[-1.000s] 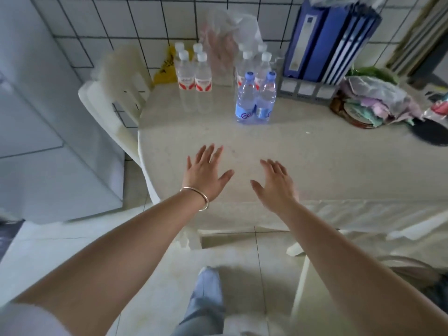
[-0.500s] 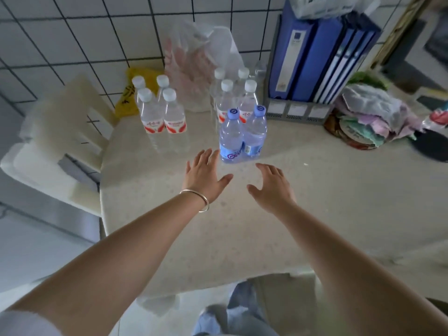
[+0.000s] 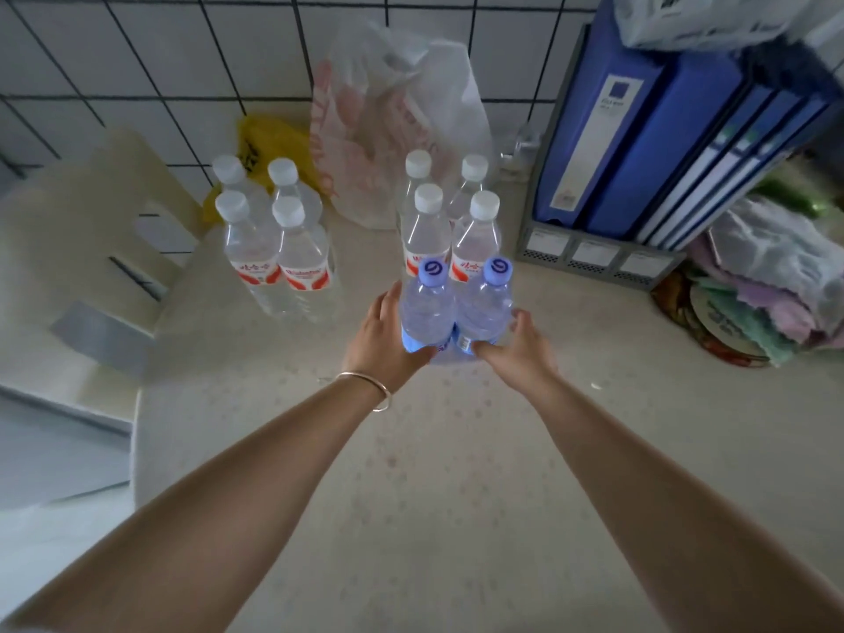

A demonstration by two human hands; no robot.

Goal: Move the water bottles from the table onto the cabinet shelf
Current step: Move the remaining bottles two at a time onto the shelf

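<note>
Blue-capped bottles (image 3: 454,308) upright, touching | left hand (image 3: 381,340) grips left one | right hand (image 3: 518,351) grips right one

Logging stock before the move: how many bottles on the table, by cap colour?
White caps, left group: 4
White caps, right group: 4
Blue caps, between left hand and right hand: 2
Total: 10

left hand (image 3: 381,342) | reached, now on left blue-capped bottle (image 3: 427,312) | right hand (image 3: 520,354) | on right blue-capped bottle (image 3: 485,312)
</note>
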